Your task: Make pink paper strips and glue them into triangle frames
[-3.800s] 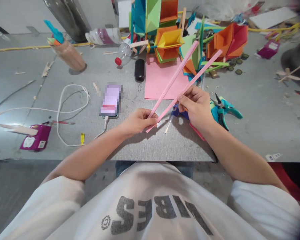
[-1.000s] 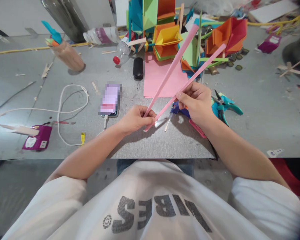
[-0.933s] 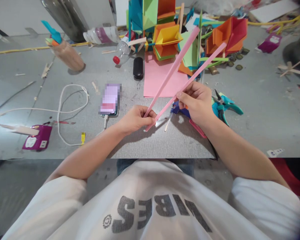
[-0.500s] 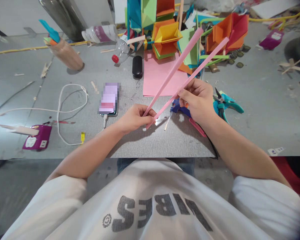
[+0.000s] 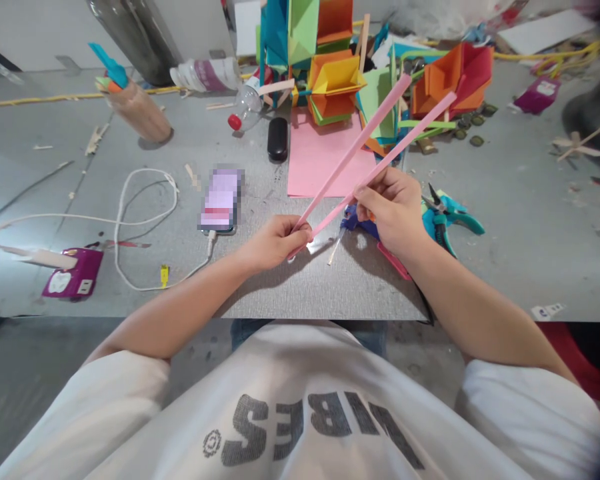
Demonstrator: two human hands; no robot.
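Two long, narrow pink paper strips point(image 5: 359, 149) rise from my left hand point(image 5: 276, 243) toward the back right, spread in a narrow V. My left hand is closed on their near ends. My right hand point(image 5: 393, 208) pinches the right-hand strip partway along. Below the strips lie pink paper sheets point(image 5: 307, 167) on the grey table point(image 5: 280, 293). Beneath my right hand is a blue tool point(image 5: 353, 220), probably a glue gun, partly hidden, with a pink piece point(image 5: 393, 260) beside it. Pliers with teal handles point(image 5: 453, 212) lie just right of that hand.
A phone point(image 5: 222, 200) on a white cable lies to the left, near a purple power adapter point(image 5: 73, 273). Behind stand colourful folded-paper shapes point(image 5: 336, 77), a black case point(image 5: 278, 139), a plastic bottle point(image 5: 247, 103) and a wooden cup point(image 5: 143, 113). The table's front edge runs before my body.
My left hand has slid slightly along the strips, closing over their lower ends. The strips sit slightly closer together, and my right hand keeps its pinch. The view has shifted a little.
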